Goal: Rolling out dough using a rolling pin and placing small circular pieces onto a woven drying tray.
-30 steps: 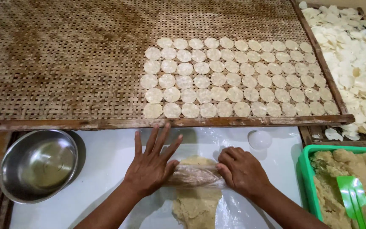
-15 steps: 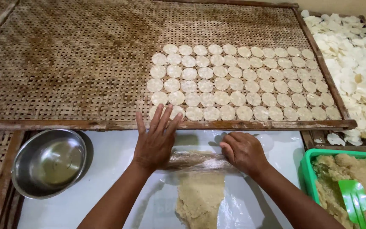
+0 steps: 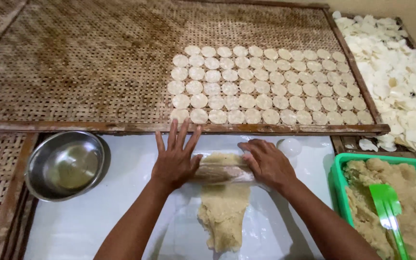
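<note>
The fingers (image 3: 178,139) of the left hand (image 3: 175,161) are spreading flat and wide, gripping nothing, the palm pressing on the left end of the roller (image 3: 223,173). The right hand (image 3: 266,161) is lying half-curled over the roller's right end, its fingers bent down but not closing round it.

The big woven tray (image 3: 87,62) is lying beyond, carrying rows of pale discs (image 3: 266,86). A heap of white chips (image 3: 396,72) is sitting at the far right. The white board (image 3: 102,221) is bearing the dough sheet (image 3: 223,212), which is stretching from under the roller toward the person. The green tub (image 3: 339,175) of dough and a green scraper (image 3: 386,207) are resting right; the steel bowl (image 3: 66,163) left.
</note>
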